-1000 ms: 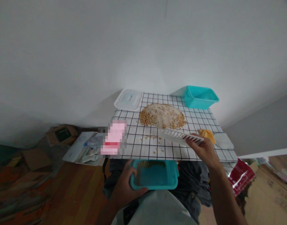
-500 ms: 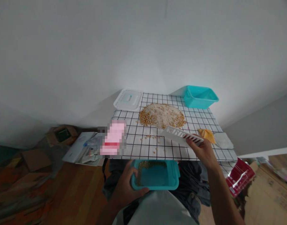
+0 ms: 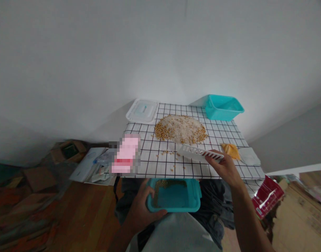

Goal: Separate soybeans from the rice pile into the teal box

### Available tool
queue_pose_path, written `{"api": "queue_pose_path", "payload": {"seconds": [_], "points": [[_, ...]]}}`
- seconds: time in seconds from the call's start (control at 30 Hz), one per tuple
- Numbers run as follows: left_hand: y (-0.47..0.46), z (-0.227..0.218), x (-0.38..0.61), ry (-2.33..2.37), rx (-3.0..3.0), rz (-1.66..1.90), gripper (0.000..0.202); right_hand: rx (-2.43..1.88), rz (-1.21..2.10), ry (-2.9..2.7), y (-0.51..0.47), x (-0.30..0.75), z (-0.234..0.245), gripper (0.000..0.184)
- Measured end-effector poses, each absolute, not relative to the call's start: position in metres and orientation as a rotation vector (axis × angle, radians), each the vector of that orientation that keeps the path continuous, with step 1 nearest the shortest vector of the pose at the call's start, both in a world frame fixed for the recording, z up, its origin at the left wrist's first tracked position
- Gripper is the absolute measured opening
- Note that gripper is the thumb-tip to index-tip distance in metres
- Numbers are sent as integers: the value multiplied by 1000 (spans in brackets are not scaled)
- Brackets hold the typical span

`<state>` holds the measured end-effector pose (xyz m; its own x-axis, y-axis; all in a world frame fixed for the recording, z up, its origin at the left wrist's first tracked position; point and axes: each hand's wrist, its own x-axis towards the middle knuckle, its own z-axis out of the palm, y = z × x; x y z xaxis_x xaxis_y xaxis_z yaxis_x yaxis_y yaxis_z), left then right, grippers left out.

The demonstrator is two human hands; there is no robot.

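My left hand (image 3: 142, 206) grips the left rim of a teal tray (image 3: 176, 204) held just below the table's near edge; some yellow beans lie in its far left corner. My right hand (image 3: 225, 168) holds a white slotted scraper (image 3: 198, 153) flat over the checked tablecloth (image 3: 202, 169), just in front of a heap of white rice mixed with yellow beans (image 3: 180, 128). A few loose beans (image 3: 169, 153) are scattered between the heap and the table edge.
A teal tub (image 3: 223, 107) stands at the far right corner, a white lidded box (image 3: 142, 111) at the far left. A pink blurred patch (image 3: 126, 154) sits at the table's left edge, a yellow cloth (image 3: 230, 150) at the right. Boxes and papers (image 3: 93, 166) litter the wooden floor.
The scraper and my right hand have shifted slightly left and towards me in front of the heap. The tray and my left hand have barely moved.
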<state>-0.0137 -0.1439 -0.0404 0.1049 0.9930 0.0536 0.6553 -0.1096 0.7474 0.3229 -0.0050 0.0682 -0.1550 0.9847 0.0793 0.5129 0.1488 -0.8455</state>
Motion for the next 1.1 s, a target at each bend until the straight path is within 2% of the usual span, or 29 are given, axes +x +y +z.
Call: {"api": "queue_pose_path", "payload": {"seconds": [1.1], "points": [[-138,-38,-2,1507,1811,811,52,-1263,1189,-1787,-53,284,77,19]]}}
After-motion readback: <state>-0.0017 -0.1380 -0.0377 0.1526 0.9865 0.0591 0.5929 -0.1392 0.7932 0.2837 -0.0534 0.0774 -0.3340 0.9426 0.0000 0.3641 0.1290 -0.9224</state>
